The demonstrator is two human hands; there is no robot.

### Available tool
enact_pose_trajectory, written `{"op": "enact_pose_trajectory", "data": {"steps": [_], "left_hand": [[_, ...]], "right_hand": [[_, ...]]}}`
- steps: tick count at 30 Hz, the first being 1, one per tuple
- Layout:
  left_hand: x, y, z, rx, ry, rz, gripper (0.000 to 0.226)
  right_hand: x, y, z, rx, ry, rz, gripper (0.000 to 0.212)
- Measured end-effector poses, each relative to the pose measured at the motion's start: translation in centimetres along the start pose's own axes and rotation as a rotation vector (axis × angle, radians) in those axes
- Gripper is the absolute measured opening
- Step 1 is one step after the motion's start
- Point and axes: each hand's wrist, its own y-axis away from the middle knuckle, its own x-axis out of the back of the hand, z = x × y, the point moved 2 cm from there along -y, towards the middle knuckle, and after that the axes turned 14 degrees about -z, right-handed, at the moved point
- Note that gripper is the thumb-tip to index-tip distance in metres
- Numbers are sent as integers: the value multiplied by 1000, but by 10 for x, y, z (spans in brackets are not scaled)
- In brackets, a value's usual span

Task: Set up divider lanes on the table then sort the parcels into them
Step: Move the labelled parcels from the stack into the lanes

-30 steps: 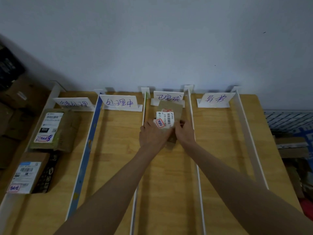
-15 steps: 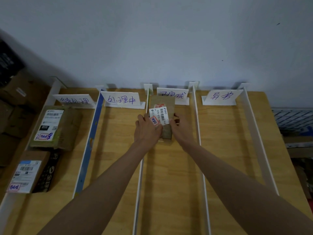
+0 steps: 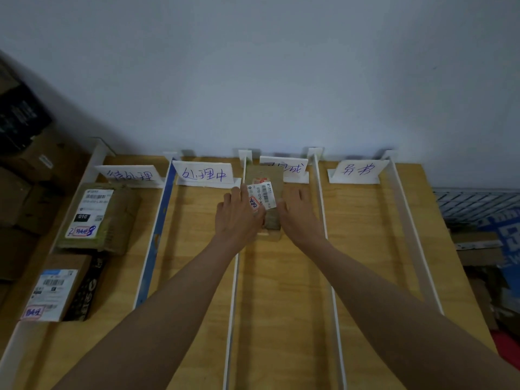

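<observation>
Near left parcel: a brown box (image 3: 53,288) with a white shipping label lies at the near end of the leftmost lane, a black printed item just beside its right edge
Table: wooden top (image 3: 281,319), split into four lanes running near to far
Dividers: a white strip (image 3: 232,305) and another white strip (image 3: 334,305) bound the third lane; a blue-edged strip (image 3: 153,249) closes the leftmost lane on its right; a white strip (image 3: 413,249) bounds the rightmost lane
Second left parcel: a larger brown box (image 3: 98,218) with a white label, farther along the leftmost lane
Left hand: the left hand (image 3: 239,218) rests on the left side of the small parcel, fingers laid against it, thumb curled over the label edge, holding it
Right hand: the right hand (image 3: 298,215) holds the parcel's right side, fingers spread along it
Small parcel: a small brown box (image 3: 267,190) with a white barcode label and red sticker, between both hands at the far end of the third lane, just in front of its sign
Signs: four white handwritten cards (image 3: 204,173) stand at the far ends of the lanes
Far: a plain grey wall (image 3: 267,80); stacked cartons (image 3: 25,164) at far left
</observation>
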Motion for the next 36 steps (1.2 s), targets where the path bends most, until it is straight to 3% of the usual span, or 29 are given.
{"op": "enact_pose_trajectory", "data": {"steps": [7,16,20,27,36], "left_hand": [[50,73,-4,-73,-107,129,64],[105,247,-77,185,-48,292,57],[123,340,-131,344,-46,388,50],[136,477,-242,582,-6,418,50],[136,574,-414,682,45,458,46]], "right_hand": [[37,67,-56,146,335,87,43],[17,171,-176,429,395,19,45],[-17,230,-239,606,419,-20,40],[-105,315,-346,832,372,-171,37],[-244,369,-450,855,391,-258,41]]}}
